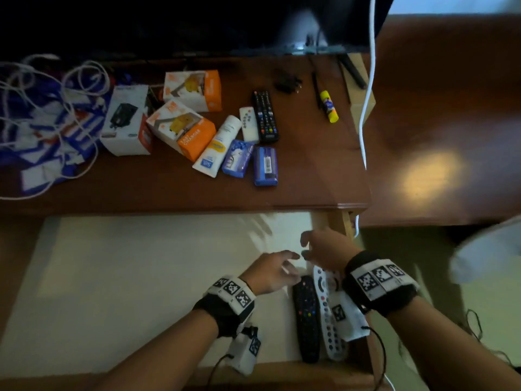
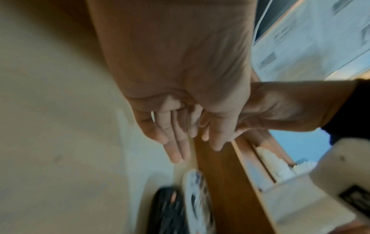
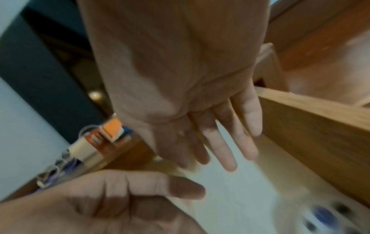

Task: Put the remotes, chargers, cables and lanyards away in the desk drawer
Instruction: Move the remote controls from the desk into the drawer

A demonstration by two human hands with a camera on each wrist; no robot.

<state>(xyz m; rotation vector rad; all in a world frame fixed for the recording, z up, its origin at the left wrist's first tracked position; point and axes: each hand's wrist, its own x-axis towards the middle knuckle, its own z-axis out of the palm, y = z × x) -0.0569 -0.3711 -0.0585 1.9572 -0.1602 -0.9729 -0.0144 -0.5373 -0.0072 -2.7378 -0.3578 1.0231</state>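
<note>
The desk drawer [image 1: 141, 277] is pulled out, pale inside. A black remote [image 1: 306, 320] and a white remote [image 1: 328, 314] lie side by side at its right end. My left hand [image 1: 270, 270] hovers just above their far tips, fingers relaxed and empty [image 2: 178, 147]. My right hand [image 1: 318, 245] hangs open over the drawer's right corner, fingers straight [image 3: 226, 152], holding nothing. On the desk [image 1: 169, 190] remain a black remote [image 1: 265, 117], a small white remote [image 1: 249, 124], boxed chargers [image 1: 183, 128], and a tangle of white cables and blue lanyards [image 1: 48, 122].
A lotion tube [image 1: 217, 146], two blue packets [image 1: 251, 162] and a yellow glue stick [image 1: 328, 106] also lie on the desk. A dark screen stands at the back, and a white cable [image 1: 366, 108] hangs down the desk's right side.
</note>
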